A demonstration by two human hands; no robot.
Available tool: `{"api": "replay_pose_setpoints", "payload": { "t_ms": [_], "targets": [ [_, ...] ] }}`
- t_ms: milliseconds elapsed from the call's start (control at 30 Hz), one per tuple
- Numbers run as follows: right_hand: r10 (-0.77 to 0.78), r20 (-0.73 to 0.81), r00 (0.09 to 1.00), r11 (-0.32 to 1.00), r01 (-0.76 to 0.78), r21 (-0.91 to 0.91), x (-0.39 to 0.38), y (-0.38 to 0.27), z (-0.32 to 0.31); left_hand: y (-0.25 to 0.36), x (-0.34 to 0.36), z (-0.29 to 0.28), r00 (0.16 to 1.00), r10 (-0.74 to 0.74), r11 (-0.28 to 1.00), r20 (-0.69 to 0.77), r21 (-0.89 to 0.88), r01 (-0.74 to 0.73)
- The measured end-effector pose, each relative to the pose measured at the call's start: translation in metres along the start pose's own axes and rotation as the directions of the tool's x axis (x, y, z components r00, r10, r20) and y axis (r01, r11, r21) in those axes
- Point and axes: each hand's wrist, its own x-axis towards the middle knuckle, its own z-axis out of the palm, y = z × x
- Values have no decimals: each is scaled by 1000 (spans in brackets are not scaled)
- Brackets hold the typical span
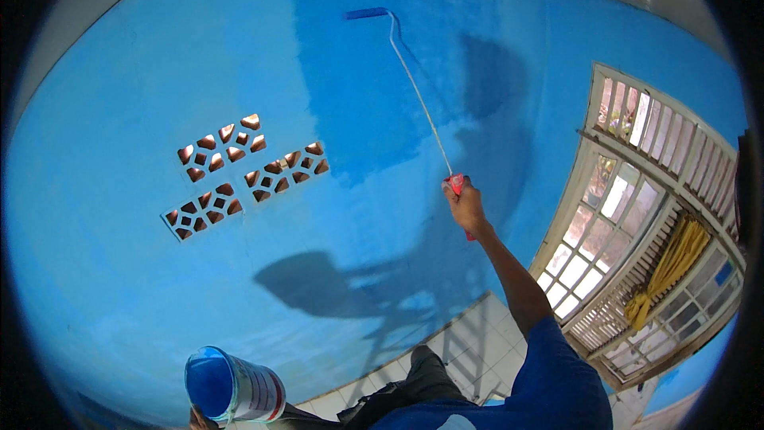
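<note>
My right hand (465, 204) is closed round the red handle of a paint roller (422, 101). The roller's long thin rod runs up to a blue sleeve (365, 13), which lies at or very near the wall within a darker blue painted patch (358, 95). At the lower left, my left hand (202, 420) shows only a few fingers at the base of a paint bucket (256, 392). They appear to grip it. The bucket is tilted with its mouth toward the wall, and blue paint coats its inside.
Patterned vent openings (286, 170) pierce the light blue wall (135, 271) on the left. To the right stands a white-framed louvred window (609, 215) with a yellow cloth (668, 267) hanging on it. Pale floor tiles (497, 334) lie below; ladder-like shadows fall across wall and floor.
</note>
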Motion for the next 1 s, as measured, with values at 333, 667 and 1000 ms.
{"api": "replay_pose_setpoints", "payload": {
  "t_ms": [333,667,1000],
  "targets": [
    [-64,-51,997,996,60,-69,32,-12,4,-9,4,-1,1000,11,1000,0,-3,-11],
    [-214,-94,972,968,198,-154,39,8,-4,-19,4,-1,1000,17,1000,-11,-11,-17],
    [-99,-55,994,994,97,-42,7,4,11,-22,1,-4,1000,5,1000,-12,-4,-5]
  ]
}}
